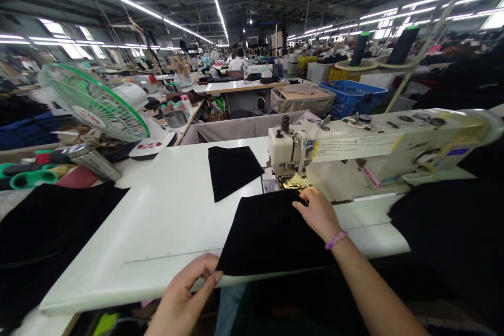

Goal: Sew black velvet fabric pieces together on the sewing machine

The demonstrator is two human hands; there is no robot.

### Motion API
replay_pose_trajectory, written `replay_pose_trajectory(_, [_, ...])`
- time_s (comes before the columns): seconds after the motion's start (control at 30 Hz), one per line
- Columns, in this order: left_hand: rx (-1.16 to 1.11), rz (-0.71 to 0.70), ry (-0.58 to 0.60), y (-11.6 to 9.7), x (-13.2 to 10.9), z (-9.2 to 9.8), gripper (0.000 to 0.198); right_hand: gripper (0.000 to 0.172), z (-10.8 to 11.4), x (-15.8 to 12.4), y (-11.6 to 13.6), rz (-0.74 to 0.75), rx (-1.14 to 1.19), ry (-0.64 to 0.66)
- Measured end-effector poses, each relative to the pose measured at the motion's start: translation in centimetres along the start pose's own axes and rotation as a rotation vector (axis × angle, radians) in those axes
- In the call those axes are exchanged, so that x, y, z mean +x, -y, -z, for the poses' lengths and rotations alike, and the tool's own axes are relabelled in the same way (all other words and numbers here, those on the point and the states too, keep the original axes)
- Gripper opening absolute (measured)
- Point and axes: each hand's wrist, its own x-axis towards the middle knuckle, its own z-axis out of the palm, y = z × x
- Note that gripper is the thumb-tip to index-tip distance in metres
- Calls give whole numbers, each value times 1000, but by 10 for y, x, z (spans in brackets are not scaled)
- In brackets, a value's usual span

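Note:
A black fabric panel lies flat at the front of the white sewing table. My left hand pinches its near left corner between thumb and fingers. At its far right corner, close to the needle area, my right hand grips the edge with thumb and fingers together. Just beyond stands the sewing machine, its presser foot partly hidden behind my right hand. A second, smaller black fabric piece rests left of the needle, with its right tip by the machine's metal plate.
A green-rimmed fan stands at the left, near a metal tumbler and thread spools. More black fabric is heaped at the right. Behind the machine are a blue basket and black thread cones.

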Motion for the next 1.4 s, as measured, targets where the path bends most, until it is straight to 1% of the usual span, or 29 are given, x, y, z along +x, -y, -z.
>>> replay_pose_trajectory(0.07, [39, 49, 146, -3, 4, 4, 23, 8, 0, 0, 1, -14, 2, 8])
replay_pose_trajectory(0.1, [82, 64, 188, -6, 8, 5, 23, 8, 1, 1, 2, -21, 5, 12])
replay_pose_trajectory(0.13, [142, 71, 192, -10, 13, 5, 24, 8, 1, 1, 2, -27, 9, 17])
replay_pose_trajectory(0.17, [219, 69, 162, -14, 20, 5, 26, 7, 1, 2, 2, -33, 14, 21])
replay_pose_trajectory(0.23, [375, 39, 25, -23, 42, -1, 33, 6, 1, 4, 2, -44, 27, 33])
replay_pose_trajectory(0.3, [483, 19, -101, -29, 71, -8, 38, 7, 2, 8, 2, -52, 45, 50])
replay_pose_trajectory(0.33, [510, 19, -141, -31, 86, -12, 36, 9, 2, 10, 1, -54, 57, 63])
replay_pose_trajectory(0.37, [521, 24, -163, -31, 102, -16, 31, 11, 2, 13, 2, -55, 71, 77])
replay_pose_trajectory(0.43, [505, 32, -161, -31, 128, -23, 20, 18, 4, 17, 3, -50, 112, 103])
replay_pose_trajectory(0.5, [455, 15, -136, -31, 143, -27, 21, 22, 6, 18, 5, -32, 174, 100])
replay_pose_trajectory(0.53, [421, 5, -131, -31, 146, -27, 23, 21, 8, 15, 7, -15, 216, 83])
replay_pose_trajectory(0.6, [339, -13, -155, -32, 143, -27, 20, 15, 11, 5, 10, 22, 315, 22])
replay_pose_trajectory(0.67, [249, -25, -207, -33, 131, -24, 14, 12, 15, -11, 12, 41, 423, -54])
replay_pose_trajectory(0.73, [170, -31, -240, -35, 114, -21, 17, 20, 21, -30, 14, 40, 520, -109])
replay_pose_trajectory(0.8, [0, -23, -239, -39, 98, -18, 25, 27, 28, -48, 15, 31, 622, -130])
replay_pose_trajectory(0.9, [-348, -10, -232, -46, 82, -17, 30, 26, 40, -65, 18, -17, 789, -144])
replay_pose_trajectory(0.97, [-444, -5, -233, -52, 75, -17, 32, 26, 47, -70, 19, -63, 852, -181])
replay_pose_trajectory(1.07, [-517, -10, -240, -64, 66, -16, 30, 32, 54, -74, 20, -126, 853, -239])
replay_pose_trajectory(1.13, [-613, -40, -278, -72, 61, -15, 26, 37, 57, -75, 17, -191, 844, -257])
replay_pose_trajectory(1.23, [-704, -73, -354, -81, 55, -15, 30, 45, 60, -74, 14, -307, 829, -281])
replay_pose_trajectory(1.33, [-747, -51, -388, -84, 52, -16, 31, 52, 62, -71, 17, -402, 856, -288])
replay_pose_trajectory(1.4, [-783, -9, -415, -85, 51, -17, 32, 54, 63, -67, 23, -446, 965, -295])
